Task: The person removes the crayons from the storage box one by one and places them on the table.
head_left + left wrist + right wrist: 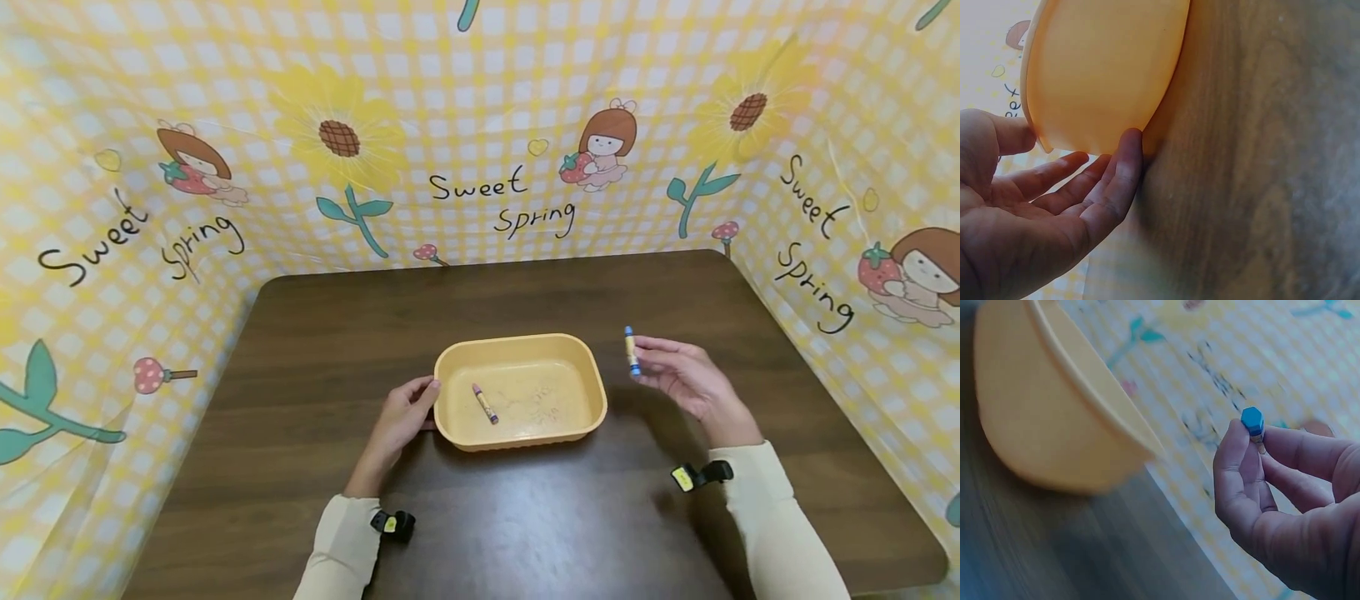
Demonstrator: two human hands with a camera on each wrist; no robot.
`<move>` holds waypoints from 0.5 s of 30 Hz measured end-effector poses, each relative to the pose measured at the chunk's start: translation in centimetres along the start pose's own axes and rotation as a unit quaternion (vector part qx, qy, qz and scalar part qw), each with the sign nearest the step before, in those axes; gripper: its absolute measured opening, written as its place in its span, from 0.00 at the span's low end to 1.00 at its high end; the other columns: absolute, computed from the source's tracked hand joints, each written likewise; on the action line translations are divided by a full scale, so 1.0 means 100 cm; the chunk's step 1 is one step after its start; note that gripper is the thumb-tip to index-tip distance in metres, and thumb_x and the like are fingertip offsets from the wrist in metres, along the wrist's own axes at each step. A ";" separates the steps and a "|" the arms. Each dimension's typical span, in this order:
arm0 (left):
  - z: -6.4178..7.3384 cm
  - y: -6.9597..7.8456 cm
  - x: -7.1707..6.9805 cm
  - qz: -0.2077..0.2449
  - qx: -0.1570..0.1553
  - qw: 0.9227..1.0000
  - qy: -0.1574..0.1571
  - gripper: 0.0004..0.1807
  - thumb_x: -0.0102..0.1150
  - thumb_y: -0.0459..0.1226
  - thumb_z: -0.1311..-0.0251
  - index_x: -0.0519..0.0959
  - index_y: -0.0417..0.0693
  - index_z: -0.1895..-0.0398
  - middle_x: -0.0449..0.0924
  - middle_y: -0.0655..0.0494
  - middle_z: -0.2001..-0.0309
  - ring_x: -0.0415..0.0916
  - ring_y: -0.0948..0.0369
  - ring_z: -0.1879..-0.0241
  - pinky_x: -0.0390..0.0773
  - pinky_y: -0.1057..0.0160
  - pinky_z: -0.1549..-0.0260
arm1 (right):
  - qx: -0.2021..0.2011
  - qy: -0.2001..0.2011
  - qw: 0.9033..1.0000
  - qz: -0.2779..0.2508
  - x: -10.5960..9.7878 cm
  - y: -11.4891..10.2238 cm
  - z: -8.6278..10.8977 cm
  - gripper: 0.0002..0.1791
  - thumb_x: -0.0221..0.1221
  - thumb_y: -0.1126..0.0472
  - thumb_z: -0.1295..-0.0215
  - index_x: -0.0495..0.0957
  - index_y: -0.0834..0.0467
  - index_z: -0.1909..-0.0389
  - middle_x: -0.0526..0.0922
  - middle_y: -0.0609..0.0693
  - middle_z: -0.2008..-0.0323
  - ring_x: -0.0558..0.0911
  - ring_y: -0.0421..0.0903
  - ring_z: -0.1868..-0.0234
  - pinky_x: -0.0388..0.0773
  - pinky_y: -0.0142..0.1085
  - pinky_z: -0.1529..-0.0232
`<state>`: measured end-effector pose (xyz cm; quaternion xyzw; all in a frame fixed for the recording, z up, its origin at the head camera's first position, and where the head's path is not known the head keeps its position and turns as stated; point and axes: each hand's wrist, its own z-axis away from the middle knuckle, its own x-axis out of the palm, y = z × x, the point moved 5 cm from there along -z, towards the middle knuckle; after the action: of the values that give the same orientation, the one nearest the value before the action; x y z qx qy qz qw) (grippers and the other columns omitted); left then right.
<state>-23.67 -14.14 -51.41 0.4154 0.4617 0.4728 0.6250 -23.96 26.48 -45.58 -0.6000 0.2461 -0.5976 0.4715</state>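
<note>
A yellow plastic basin [465,367] stands on the table, and inside its left half lies a crayon [485,404] with a pinkish end and a dark purple end. My left hand [401,419] grips the basin's left end; in the left wrist view the thumb is at the rim and the fingers bend in below against the outer wall [1104,69]. To the right of the basin, my right hand [693,387] pinches a blue crayon [632,352] with a pale wrapper between thumb and fingertips. Its blue hexagonal end [1252,419] faces the right wrist camera.
The dark wooden table [352,317] has a yellow checked cloth [465,108] with printed flowers and figures hanging behind it and at both sides. Small dark specks mark the basin floor. Black straps [393,525] sit at both cuffs.
</note>
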 end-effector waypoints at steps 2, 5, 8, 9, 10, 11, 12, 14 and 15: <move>-0.001 0.001 0.001 0.000 -0.001 1.000 0.000 0.26 0.50 0.44 0.22 0.70 0.35 0.31 0.77 0.35 0.44 0.82 0.57 0.57 0.87 0.65 0.65 | -0.012 0.012 1.000 -0.016 -0.016 -0.008 0.006 0.21 0.47 0.76 0.25 0.89 0.59 0.57 0.90 0.51 0.62 0.88 0.43 0.64 0.87 0.37 0.59; -0.002 0.003 0.001 -0.003 0.001 1.000 0.001 0.26 0.50 0.44 0.22 0.70 0.35 0.31 0.77 0.35 0.44 0.82 0.57 0.57 0.86 0.67 0.66 | -0.027 0.028 0.999 -0.035 -0.039 -0.019 0.015 0.20 0.47 0.77 0.25 0.89 0.61 0.57 0.90 0.52 0.63 0.88 0.44 0.64 0.88 0.38 0.59; -0.002 0.005 0.001 -0.007 0.004 1.000 0.004 0.26 0.49 0.44 0.22 0.70 0.34 0.31 0.78 0.34 0.43 0.82 0.57 0.56 0.86 0.68 0.66 | -0.028 0.050 0.998 -0.032 -0.061 -0.027 0.024 0.20 0.48 0.77 0.25 0.89 0.61 0.58 0.90 0.52 0.62 0.89 0.43 0.63 0.88 0.39 0.58; -0.002 0.005 0.001 -0.007 0.004 1.000 0.004 0.26 0.49 0.44 0.22 0.70 0.34 0.31 0.77 0.34 0.43 0.82 0.57 0.56 0.86 0.68 0.66 | -0.026 0.057 0.998 -0.026 -0.068 -0.029 0.027 0.20 0.48 0.77 0.26 0.89 0.61 0.58 0.90 0.52 0.61 0.88 0.42 0.62 0.88 0.39 0.58; -0.002 0.005 0.001 -0.006 0.004 1.000 0.003 0.26 0.49 0.43 0.22 0.70 0.34 0.31 0.77 0.34 0.43 0.82 0.57 0.56 0.86 0.68 0.66 | -0.021 0.068 0.997 -0.016 -0.075 -0.030 0.030 0.20 0.49 0.77 0.26 0.89 0.60 0.59 0.90 0.50 0.61 0.88 0.42 0.62 0.88 0.39 0.58; -0.002 0.005 0.002 -0.006 0.003 1.000 0.002 0.26 0.49 0.43 0.22 0.70 0.34 0.31 0.77 0.34 0.43 0.82 0.57 0.56 0.86 0.68 0.66 | -0.016 0.081 0.997 -0.003 -0.083 -0.031 0.033 0.20 0.50 0.77 0.26 0.90 0.59 0.59 0.90 0.49 0.61 0.88 0.41 0.62 0.88 0.38 0.59; -0.002 0.004 0.002 -0.005 0.002 1.000 -0.001 0.26 0.49 0.43 0.22 0.70 0.34 0.31 0.77 0.34 0.43 0.82 0.57 0.57 0.86 0.68 0.66 | -0.009 0.094 0.996 0.010 -0.090 -0.032 0.036 0.20 0.50 0.77 0.27 0.90 0.58 0.60 0.90 0.48 0.61 0.88 0.40 0.62 0.88 0.38 0.59; -0.003 0.003 0.004 0.000 0.000 1.000 -0.005 0.26 0.49 0.43 0.22 0.70 0.34 0.31 0.77 0.34 0.43 0.82 0.58 0.58 0.86 0.68 0.66 | 0.005 0.125 0.991 0.047 -0.104 -0.033 0.043 0.19 0.52 0.76 0.27 0.90 0.56 0.62 0.90 0.46 0.62 0.87 0.39 0.63 0.88 0.37 0.60; -0.003 0.003 0.005 0.003 0.000 1.000 -0.007 0.26 0.49 0.43 0.22 0.70 0.34 0.30 0.77 0.33 0.43 0.82 0.59 0.58 0.86 0.68 0.66 | 0.013 0.138 0.988 0.069 -0.111 -0.033 0.046 0.20 0.52 0.75 0.27 0.90 0.55 0.63 0.90 0.45 0.63 0.87 0.39 0.63 0.88 0.36 0.60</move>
<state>-24.00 -13.59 -51.32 0.4199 0.4559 0.4714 0.6273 -22.33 38.70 -47.37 -0.4872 0.3420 -0.6441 0.4805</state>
